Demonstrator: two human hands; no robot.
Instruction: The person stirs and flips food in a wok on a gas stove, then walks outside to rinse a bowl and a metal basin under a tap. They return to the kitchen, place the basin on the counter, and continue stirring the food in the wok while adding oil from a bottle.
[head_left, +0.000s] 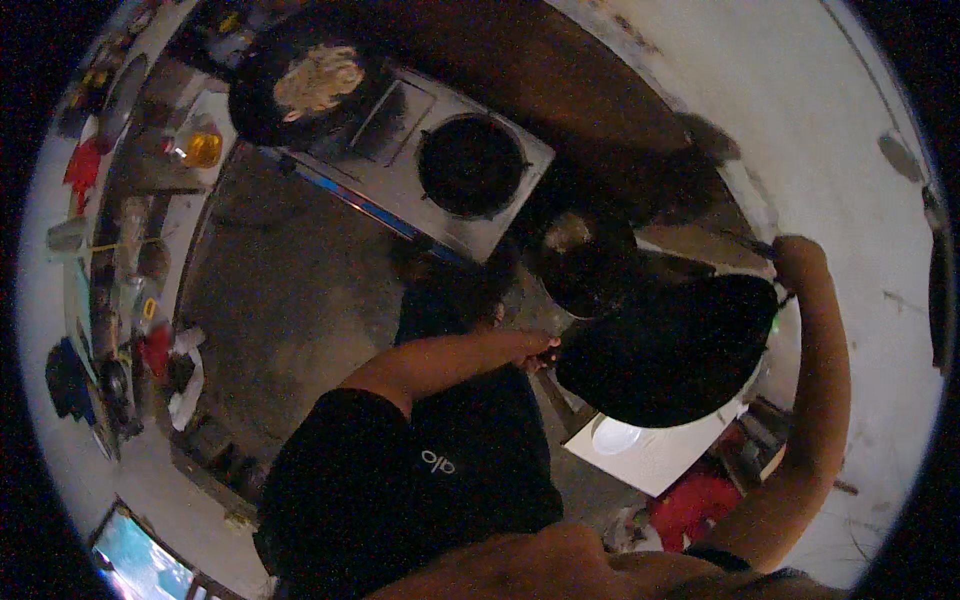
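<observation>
A large black wok-like pan (667, 352) hangs between my two hands, tilted, its dark surface towards me. My left hand (536, 352) is closed around its short handle at the near left edge. On the far right, my right hand (799, 259) is closed on a thin dark handle (750, 244); in the dim light I cannot tell whether it belongs to the pan or to a utensil. Beyond the pan, partly covered by it, is a dark round vessel (581, 262) with a pale patch. Below it, a white board (652, 472) carries a white bowl (616, 435).
A two-burner stove (401, 154) stands ahead; its right burner (471, 165) is bare, while another black wok (255, 105) with pale food strips (319, 81) sits on the left. Yellow liquid fills a container (202, 146) on the left shelf. Something red (694, 510) lies near the board.
</observation>
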